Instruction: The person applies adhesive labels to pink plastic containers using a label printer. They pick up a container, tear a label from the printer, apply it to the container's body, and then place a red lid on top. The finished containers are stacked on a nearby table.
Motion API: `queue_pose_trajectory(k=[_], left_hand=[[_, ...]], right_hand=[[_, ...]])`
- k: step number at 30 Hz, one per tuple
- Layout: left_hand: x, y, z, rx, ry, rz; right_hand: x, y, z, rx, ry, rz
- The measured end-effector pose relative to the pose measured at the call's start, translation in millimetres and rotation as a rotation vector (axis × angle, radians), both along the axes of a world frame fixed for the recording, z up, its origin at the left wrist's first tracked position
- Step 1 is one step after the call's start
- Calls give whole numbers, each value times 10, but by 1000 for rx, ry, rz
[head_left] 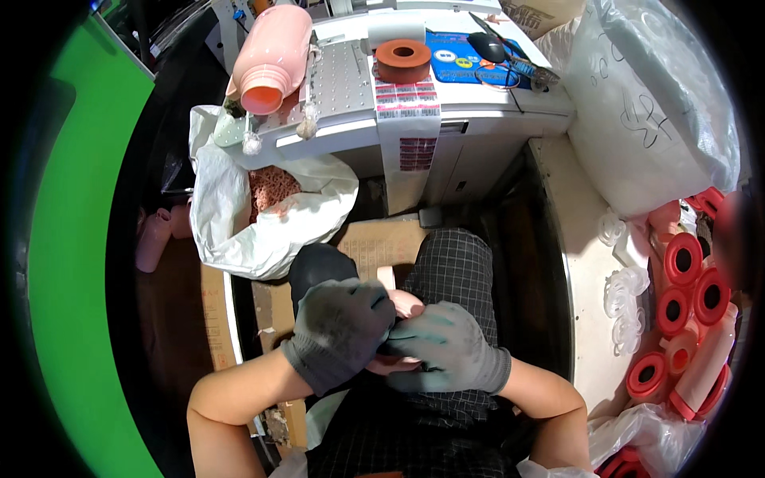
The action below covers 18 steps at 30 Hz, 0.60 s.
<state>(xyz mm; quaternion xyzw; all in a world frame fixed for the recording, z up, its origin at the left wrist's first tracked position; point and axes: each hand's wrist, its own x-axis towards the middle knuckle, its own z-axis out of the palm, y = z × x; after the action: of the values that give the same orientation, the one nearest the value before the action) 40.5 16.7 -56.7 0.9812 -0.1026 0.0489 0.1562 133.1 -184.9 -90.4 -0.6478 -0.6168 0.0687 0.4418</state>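
Low over my lap, both hands in grey gloves close around a pink plastic bottle (407,303), which they mostly cover. My left hand (341,327) is curled in a fist-like grip against the bottle's left side. From the right, my right hand (448,348) wraps over it, its fingers meeting those of the left hand. Pink plastic shows above the fingers and again beneath them. Whatever lies between the fingertips is hidden.
Ahead, a white machine table bears a larger pink bottle (271,64), an orange tape roll (403,62), a label strip (408,107) and a black mouse (486,47). A white bag (231,231) holds pink scraps at left. Red-and-pink round parts (683,259) and a big plastic bag (637,119) stand right.
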Motion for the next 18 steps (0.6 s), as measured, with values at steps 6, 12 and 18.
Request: queue_pose_trajectory(k=[6,12,18], left_hand=[[61,55,-29,-62,26,128],[126,442,-279,-723,-149,58],[505,781,-495,-439,-308,185]], right_hand=[[841,726,-474,376,992,-672],[2441,1241,-1528,-112,985,-714],[1938,1098,-1047,220,1134,-405]])
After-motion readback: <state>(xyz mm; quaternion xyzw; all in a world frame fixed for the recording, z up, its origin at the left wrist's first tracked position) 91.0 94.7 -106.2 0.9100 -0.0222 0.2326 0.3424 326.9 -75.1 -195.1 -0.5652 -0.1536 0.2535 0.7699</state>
